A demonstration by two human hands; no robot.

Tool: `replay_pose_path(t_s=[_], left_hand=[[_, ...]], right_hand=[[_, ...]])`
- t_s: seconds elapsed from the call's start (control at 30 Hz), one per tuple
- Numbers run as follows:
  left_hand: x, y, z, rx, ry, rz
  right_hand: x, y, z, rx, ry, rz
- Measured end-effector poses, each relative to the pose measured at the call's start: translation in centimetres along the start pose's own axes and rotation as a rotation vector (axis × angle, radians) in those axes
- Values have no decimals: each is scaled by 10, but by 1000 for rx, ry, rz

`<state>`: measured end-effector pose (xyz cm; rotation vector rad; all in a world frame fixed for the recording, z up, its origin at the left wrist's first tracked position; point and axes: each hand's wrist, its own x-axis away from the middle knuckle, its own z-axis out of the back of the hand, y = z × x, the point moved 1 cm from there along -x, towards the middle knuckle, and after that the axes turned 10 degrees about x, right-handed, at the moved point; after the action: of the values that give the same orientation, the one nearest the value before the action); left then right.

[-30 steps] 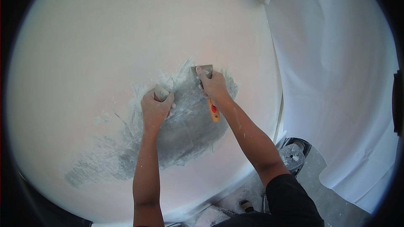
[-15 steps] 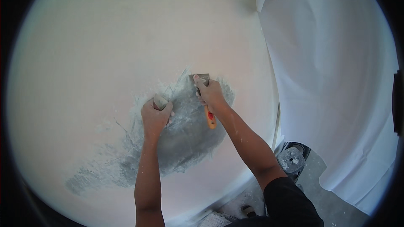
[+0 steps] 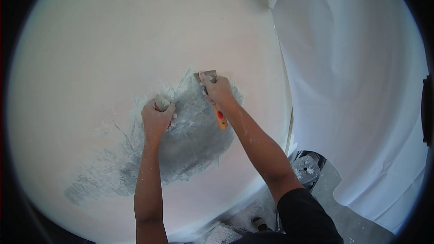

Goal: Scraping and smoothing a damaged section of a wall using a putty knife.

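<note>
My right hand (image 3: 219,91) grips a putty knife (image 3: 220,119) with an orange handle and a wide grey metal blade. Its thumb lies on the blade, whose edge is at the top of a dark grey patch (image 3: 194,147) on a large, pale, curved surface (image 3: 149,31). Closer to the patch's upper left, my left hand (image 3: 156,118) is closed round a small flat scraper (image 3: 162,103). Only the scraper's pale end shows; the fingers hide the rest. Whitish smears of filler ring the patch, and specks of it dot both forearms.
White sheeting (image 3: 330,77) hangs along the right side of the curved surface. Below, on the grey floor (image 3: 334,199), a dark, dusty object with a square top (image 3: 306,170) stands beside the surface's lower right edge.
The whole view has shifted slightly, so everything appears a little further left and higher. Both hands keep their grips and stay at nearly the same places on the patch.
</note>
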<state>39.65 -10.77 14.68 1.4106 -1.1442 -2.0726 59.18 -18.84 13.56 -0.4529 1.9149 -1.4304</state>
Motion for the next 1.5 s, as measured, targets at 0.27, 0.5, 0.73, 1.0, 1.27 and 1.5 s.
replay_pose_path(t_s=[0.27, 0.5, 0.73, 1.0, 1.27, 1.5], left_hand=[[1, -6, 1, 4, 18, -24], [1, -8, -3, -3, 4, -23], [1, -2, -3, -2, 10, -18], [1, -5, -1, 5, -3, 4], [3, -5, 0, -14, -9, -3], [2, -2, 0, -20, 18, -5]], right_hand=[[7, 13, -11, 17, 80, 52], [0, 9, -7, -32, 67, 67], [-5, -8, -9, 31, 117, 87], [1, -3, -10, 18, 105, 38], [3, 2, -12, 2, 95, 16], [4, 2, -14, 7, 104, 20]])
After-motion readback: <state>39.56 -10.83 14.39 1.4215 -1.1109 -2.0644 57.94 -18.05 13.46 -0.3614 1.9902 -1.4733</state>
